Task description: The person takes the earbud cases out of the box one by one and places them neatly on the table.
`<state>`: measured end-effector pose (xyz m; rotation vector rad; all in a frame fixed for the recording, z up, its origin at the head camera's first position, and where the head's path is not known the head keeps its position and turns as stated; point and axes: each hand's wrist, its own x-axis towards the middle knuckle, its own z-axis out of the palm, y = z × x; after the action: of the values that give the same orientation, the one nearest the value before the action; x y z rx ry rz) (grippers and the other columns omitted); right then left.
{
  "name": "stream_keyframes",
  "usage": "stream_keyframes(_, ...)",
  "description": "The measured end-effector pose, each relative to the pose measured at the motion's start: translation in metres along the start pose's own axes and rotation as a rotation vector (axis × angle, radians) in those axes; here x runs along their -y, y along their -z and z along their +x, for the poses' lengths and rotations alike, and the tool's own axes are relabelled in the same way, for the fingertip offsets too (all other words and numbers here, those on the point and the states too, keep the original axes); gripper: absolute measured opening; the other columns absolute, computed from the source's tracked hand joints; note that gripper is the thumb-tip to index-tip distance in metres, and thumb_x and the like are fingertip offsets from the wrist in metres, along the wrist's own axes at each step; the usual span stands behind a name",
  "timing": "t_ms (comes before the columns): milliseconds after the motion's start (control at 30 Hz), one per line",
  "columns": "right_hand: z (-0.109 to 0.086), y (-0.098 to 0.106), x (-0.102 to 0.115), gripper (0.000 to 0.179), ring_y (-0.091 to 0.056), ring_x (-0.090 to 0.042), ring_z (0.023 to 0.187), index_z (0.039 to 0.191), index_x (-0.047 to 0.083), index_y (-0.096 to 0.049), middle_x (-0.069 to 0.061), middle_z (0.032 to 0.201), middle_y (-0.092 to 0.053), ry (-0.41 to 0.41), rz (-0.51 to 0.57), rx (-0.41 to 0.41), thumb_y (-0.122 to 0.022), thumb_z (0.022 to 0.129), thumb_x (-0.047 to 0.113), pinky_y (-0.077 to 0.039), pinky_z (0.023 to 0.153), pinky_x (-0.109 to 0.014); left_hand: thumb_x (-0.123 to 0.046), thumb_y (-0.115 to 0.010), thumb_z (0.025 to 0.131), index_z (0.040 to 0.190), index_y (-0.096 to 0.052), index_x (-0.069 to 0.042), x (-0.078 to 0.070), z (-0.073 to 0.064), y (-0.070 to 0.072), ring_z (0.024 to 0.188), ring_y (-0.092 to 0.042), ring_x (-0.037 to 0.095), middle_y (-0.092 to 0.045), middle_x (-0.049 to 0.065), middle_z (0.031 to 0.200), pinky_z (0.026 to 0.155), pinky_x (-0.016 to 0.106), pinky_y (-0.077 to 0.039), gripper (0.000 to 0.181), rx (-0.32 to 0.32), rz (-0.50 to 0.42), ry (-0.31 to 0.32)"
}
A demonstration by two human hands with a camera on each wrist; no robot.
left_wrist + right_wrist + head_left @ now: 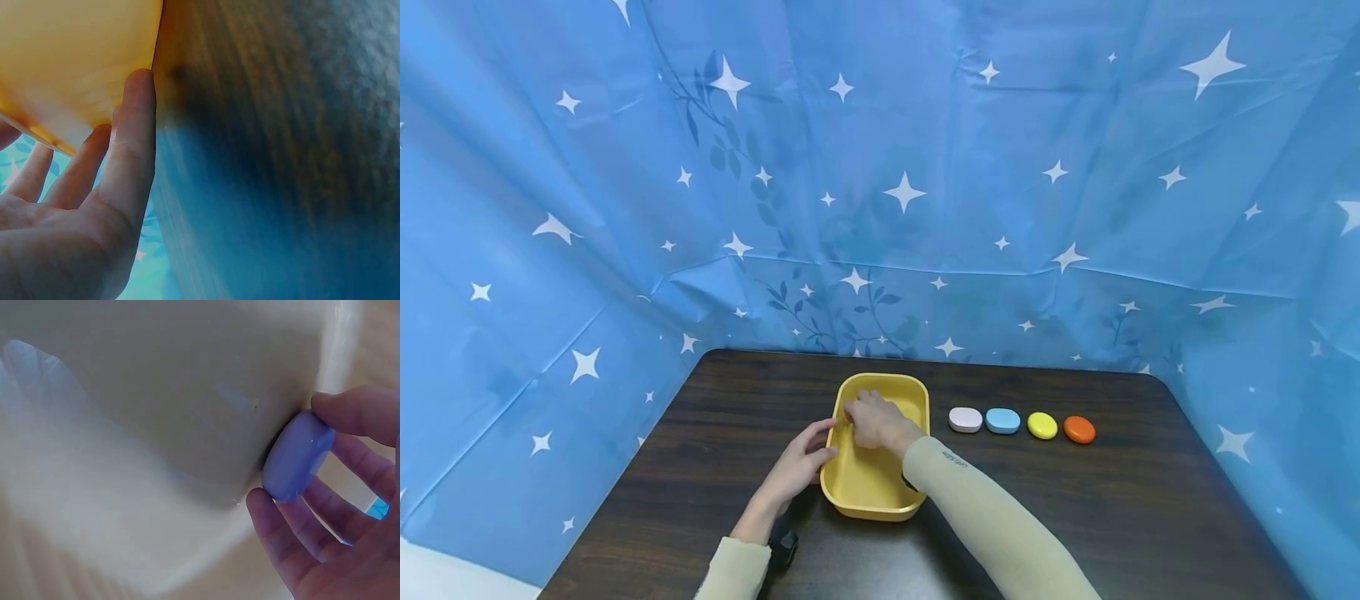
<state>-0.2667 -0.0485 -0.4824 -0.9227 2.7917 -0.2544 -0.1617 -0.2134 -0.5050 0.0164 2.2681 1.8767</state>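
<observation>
My right hand (874,419) reaches into a yellow rectangular basin (867,487). In the right wrist view it pinches a glossy purple soap-like bar (299,455) between thumb and fingers, against the basin's inner surface. The head view hides that bar behind the hand. At the basin's left side is my left hand (793,468), its fingertips touching the outer wall (75,56) with the fingers fairly straight.
Right of the basin, a row runs across the dark wooden table (700,492): a pale pink bar (965,419), a blue bar (1002,421), a yellow rounded piece (1042,425) and an orange one (1079,429). A blue star-patterned curtain (925,233) hangs behind.
</observation>
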Motion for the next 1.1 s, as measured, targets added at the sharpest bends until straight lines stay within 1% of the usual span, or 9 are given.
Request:
stream_keyframes(233,0.001,0.004,-0.001,0.021,-0.044,-0.019,0.096,0.106,0.019,-0.067,0.000,0.103,-0.053,-0.005,-0.001,-0.009,-0.075,0.087,0.019,-0.049,0.075,-0.033,-0.014,-0.055,0.105,0.153,-0.042,-0.010,-0.002,0.000,0.000,0.112,-0.065,0.033,-0.049,0.025,0.147,0.081,0.044,-0.059,0.050,-0.015,0.015,0.006)
stream_keyframes(333,0.000,0.007,0.000,0.020,-0.044,-0.019,0.096,0.105,0.019,-0.066,0.000,0.103,-0.052,0.003,-0.004,-0.020,-0.075,0.087,0.019,-0.048,0.076,-0.033,-0.015,-0.055,0.104,0.153,-0.043,-0.010,-0.003,0.000,-0.001,0.113,-0.065,0.033,-0.048,0.025,0.147,0.081,0.044,-0.059,0.050,-0.018,0.019,0.002)
stream_keyframes(467,-0.001,0.013,0.002,0.019,-0.045,-0.019,0.098,0.104,0.019,-0.067,-0.001,0.106,-0.053,0.014,-0.005,-0.039,-0.075,0.088,0.022,-0.050,0.079,-0.035,-0.016,-0.056,0.104,0.152,-0.044,-0.011,-0.003,0.000,-0.001,0.112,-0.065,0.032,-0.049,0.024,0.146,0.080,0.044,-0.060,0.049,-0.023,0.028,0.007)
stream_keyframes(633,-0.003,0.019,0.005,0.022,-0.046,-0.019,0.102,0.105,0.019,-0.066,-0.001,0.109,-0.054,0.019,0.012,-0.056,-0.078,0.087,0.025,-0.051,0.079,-0.034,-0.017,-0.057,0.104,0.151,-0.045,-0.012,-0.002,0.000,-0.001,0.113,-0.064,0.031,-0.049,0.024,0.146,0.080,0.044,-0.060,0.049,-0.030,0.037,0.011)
stream_keyframes(833,-0.006,0.027,0.008,0.023,-0.047,-0.020,0.106,0.104,0.020,-0.066,-0.002,0.114,-0.055,0.019,-0.011,-0.083,-0.079,0.086,0.027,-0.052,0.081,-0.034,-0.018,-0.057,0.104,0.151,-0.044,-0.012,-0.003,-0.002,-0.001,0.111,-0.065,0.031,-0.050,0.024,0.146,0.079,0.043,-0.059,0.049,-0.025,0.040,0.019)
stream_keyframes(933,-0.008,0.031,0.008,0.023,-0.047,-0.021,0.107,0.102,0.020,-0.066,-0.003,0.113,-0.054,0.019,-0.013,-0.089,-0.079,0.085,0.026,-0.052,0.081,-0.034,-0.017,-0.056,0.104,0.151,-0.044,-0.012,-0.003,-0.001,-0.001,0.111,-0.065,0.031,-0.049,0.024,0.146,0.081,0.044,-0.059,0.049,-0.025,0.036,0.025)
stream_keyframes(1100,-0.011,0.036,0.009,0.024,-0.045,-0.020,0.101,0.104,0.019,-0.066,-0.001,0.108,-0.052,0.020,-0.022,-0.104,-0.079,0.085,0.026,-0.051,0.079,-0.032,-0.018,-0.057,0.104,0.151,-0.045,-0.013,-0.002,-0.002,-0.001,0.112,-0.064,0.031,-0.049,0.023,0.147,0.082,0.044,-0.059,0.049,-0.034,0.037,0.027)
